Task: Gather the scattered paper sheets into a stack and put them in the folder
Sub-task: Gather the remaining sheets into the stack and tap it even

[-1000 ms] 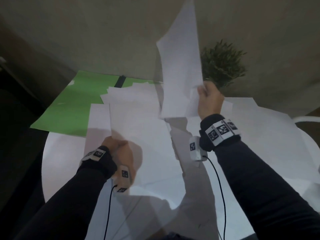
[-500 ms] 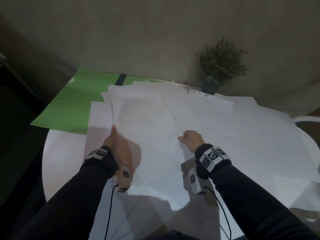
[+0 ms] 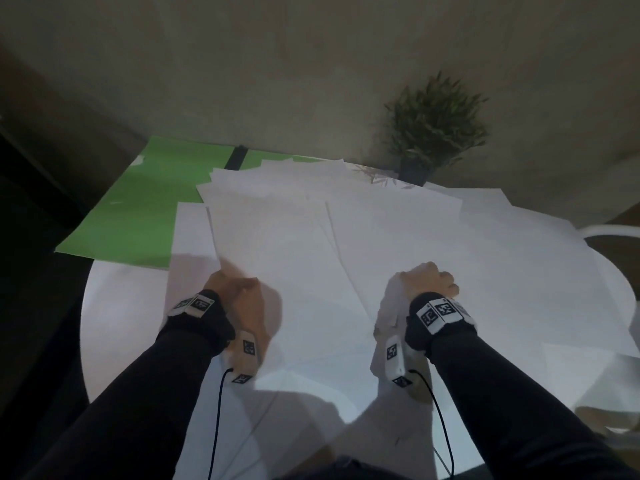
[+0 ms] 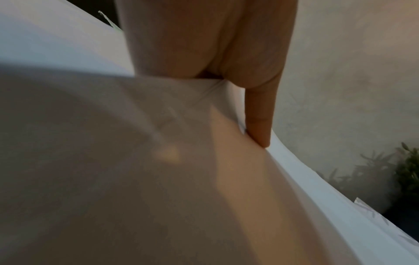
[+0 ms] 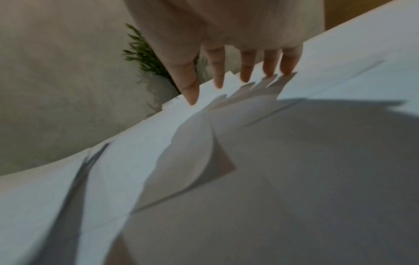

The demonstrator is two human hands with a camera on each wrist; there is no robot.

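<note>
Small potted plant (image 3: 437, 128) at the round white table's (image 3: 114, 317) far edge, beige wall (image 3: 277, 64) behind

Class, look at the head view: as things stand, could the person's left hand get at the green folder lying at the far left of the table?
Probably yes. The green folder lies open on the left hand's own side, nothing standing between them. But that hand now grips the held sheets, so it would likely have to set them down or carry them over.

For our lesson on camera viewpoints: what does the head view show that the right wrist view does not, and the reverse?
Only the head view shows the green folder lying open at the table's far left, the left hand holding a sheet's edge, and both sleeves. Only the right wrist view shows the right hand's fingers spread, tips down toward the paper. Both show the overlapping white paper sheets and the potted plant.
</note>
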